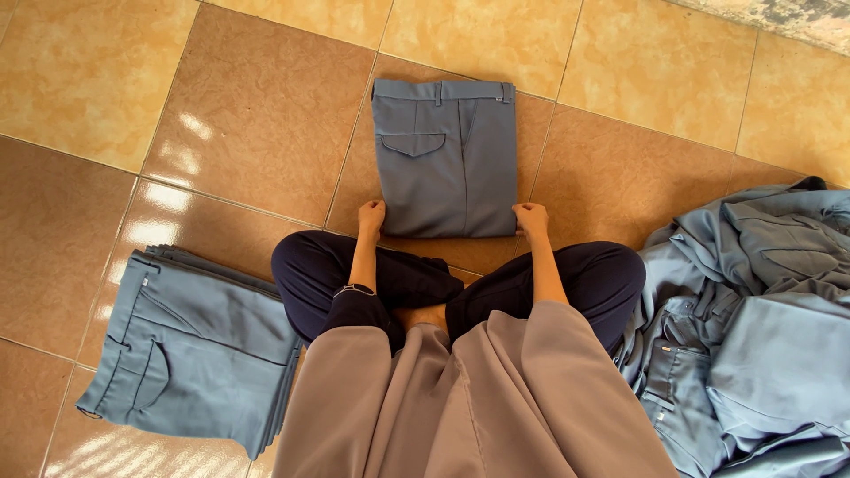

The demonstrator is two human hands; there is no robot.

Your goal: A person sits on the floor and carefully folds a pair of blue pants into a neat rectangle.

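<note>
Left hand: the left hand (371,216) is curled, gripping the near left corner of the folded grey-blue cloth trousers (445,159).
Right hand: the right hand (530,218) is curled on the near right corner.
Trousers: flat on the brown tiled floor (248,133), just before the crossed legs.
Left side: stack of folded blue trousers (190,350).
Right side: loose heap of blue garments (753,327).

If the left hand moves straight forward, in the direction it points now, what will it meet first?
The left hand already touches the near edge of the folded grey trousers, so it would probably push straight into them.
</note>
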